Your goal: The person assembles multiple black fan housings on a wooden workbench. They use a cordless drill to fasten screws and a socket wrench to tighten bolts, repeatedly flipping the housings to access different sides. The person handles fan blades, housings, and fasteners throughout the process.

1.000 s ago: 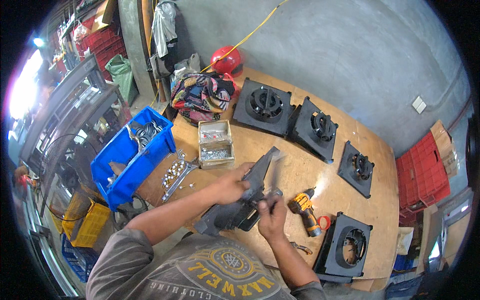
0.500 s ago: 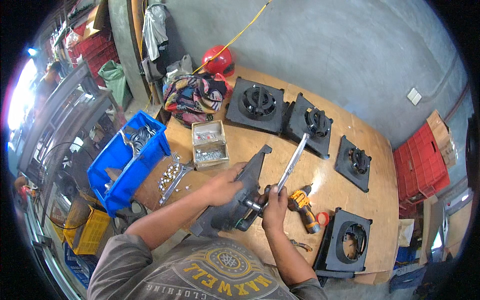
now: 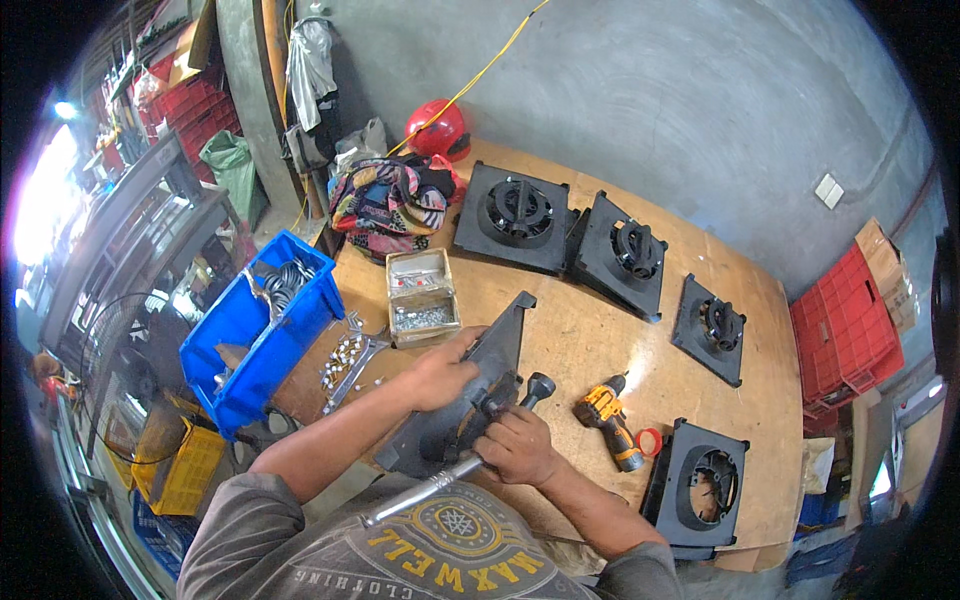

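My left hand (image 3: 443, 378) grips the upper-left side of a square black plastic plate (image 3: 505, 345), tilted near my body, with a round fitting in its middle. My right hand (image 3: 517, 447) is closed around a socket wrench. Its silver handle (image 3: 425, 490) slants down to the lower left across my shirt front. A black round end (image 3: 540, 387) sticks out above my right fist. The fist hides part of the plate's middle and the wrench's joint.
An orange cordless drill (image 3: 607, 415) lies right of my hand, beside a red ring (image 3: 649, 441). Similar black plates (image 3: 470, 232) sit along the back and right. A hardware box (image 3: 420, 335), scattered fasteners and spanners (image 3: 357, 368), and a blue bin (image 3: 225, 385) are on the left.
The wrench has swung from pointing up and away to pointing down-left toward me. My right hand has shifted left, over the plate's middle. My left hand keeps its hold.
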Demonstrator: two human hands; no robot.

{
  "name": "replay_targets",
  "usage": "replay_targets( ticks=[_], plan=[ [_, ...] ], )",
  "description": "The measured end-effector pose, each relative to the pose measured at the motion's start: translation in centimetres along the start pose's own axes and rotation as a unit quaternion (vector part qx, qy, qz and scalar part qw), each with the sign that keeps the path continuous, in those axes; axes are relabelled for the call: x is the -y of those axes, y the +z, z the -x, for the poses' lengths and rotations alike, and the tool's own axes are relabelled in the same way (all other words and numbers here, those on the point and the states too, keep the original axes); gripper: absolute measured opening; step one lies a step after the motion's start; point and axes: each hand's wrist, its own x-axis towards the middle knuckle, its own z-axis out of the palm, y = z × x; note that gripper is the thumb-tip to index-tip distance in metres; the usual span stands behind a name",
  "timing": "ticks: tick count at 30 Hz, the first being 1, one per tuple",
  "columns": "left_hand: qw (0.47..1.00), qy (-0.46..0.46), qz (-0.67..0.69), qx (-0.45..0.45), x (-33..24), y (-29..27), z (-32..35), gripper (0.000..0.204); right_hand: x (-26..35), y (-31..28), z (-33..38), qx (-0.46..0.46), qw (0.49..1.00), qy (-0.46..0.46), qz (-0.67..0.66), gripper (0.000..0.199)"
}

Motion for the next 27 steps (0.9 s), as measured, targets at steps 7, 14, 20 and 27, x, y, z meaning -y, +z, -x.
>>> replay_targets(
  ticks=[7,14,20,27],
  plan=[
    [0.999,-0.02,0.026,0.029,-1.3,-0.3,0.3,0.065,-0.9,0.1,0.4,0.026,0.999,0.036,-0.014,0.033],
    [0.999,-0.014,-0.003,0.039,-1.9,-0.4,0.7,0.066,0.5,1.5,-0.3,-0.194,0.905,0.348,-0.149,0.037],
    [0.998,0.0,-0.061,-0.002,-1.2,0.7,0.7,0.063,0.5,1.3,-0.6,-0.323,0.621,0.605,-0.38,0.03],
    [0.999,-0.014,0.042,0.002,-1.8,0.9,0.9,0.063,0.7,0.4,-1.3,-0.253,0.819,0.495,-0.146,0.024]
  ],
)
